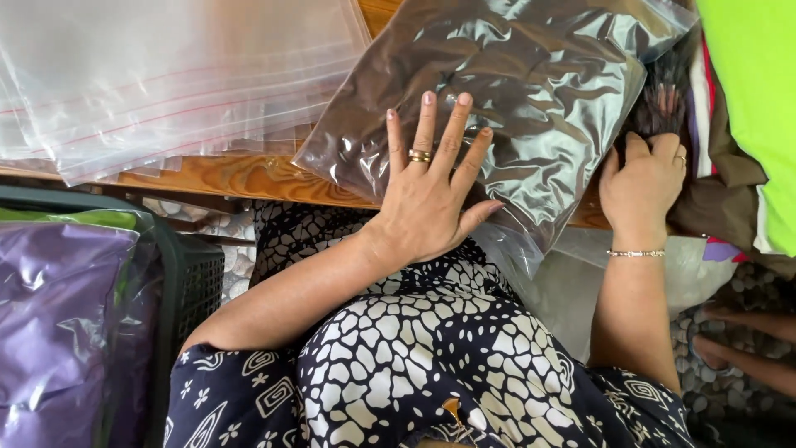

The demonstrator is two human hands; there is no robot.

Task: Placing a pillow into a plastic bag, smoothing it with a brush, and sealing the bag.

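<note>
Now the left hand [427, 195] lies flat on a big clear plastic bag [497, 91] with something dark brown inside. Its fingers [452, 124] are straight and spread a little, and they press down on the shiny plastic. They do not grip anything. Two gold rings sit on one finger.

The bag rests on the edge of a wooden table [240, 176], and its lower corner hangs over the edge, toward the person's lap. The bag is tilted, with its open end up at the top right.

The right hand [645, 184] is at the right side of the bag, near that end. Its fingers are bent and curl over the dark stuff [659, 104] there. I cannot tell if they pinch the plastic or just the dark stuff. A thin bracelet is on that wrist.

A pile of empty clear bags [157, 79] with red lines lies on the table to the left, just beside the full bag. Down at the left stands a dark plastic basket [195, 286] with a purple packed bag [58, 323] in it. A bright green cloth [750, 99] is at the far right. The person wears a dark dress [414, 357] with white patterns. Someone else's bare feet [738, 340] show on the pebble floor at the lower right.
</note>
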